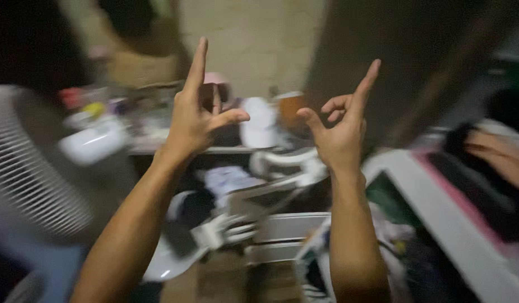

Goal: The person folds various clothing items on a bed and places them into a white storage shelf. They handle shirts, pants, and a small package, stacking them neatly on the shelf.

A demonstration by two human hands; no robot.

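Both my arms are raised in front of me, palms turned away. My left hand (195, 115) points its index finger straight up, thumb out to the right, the other fingers curled, and holds nothing. My right hand (340, 126) mirrors it, index finger up and thumb out to the left, also with nothing in it. The two hands are apart and touch nothing. The whole view is blurred.
A white fan grille (29, 168) stands at the left. Behind the hands a cluttered shelf (141, 146) carries white and pink containers. Tipped white plastic furniture (259, 224) lies below. A white ledge (439, 213) runs at right, where another person's hand (500, 157) rests.
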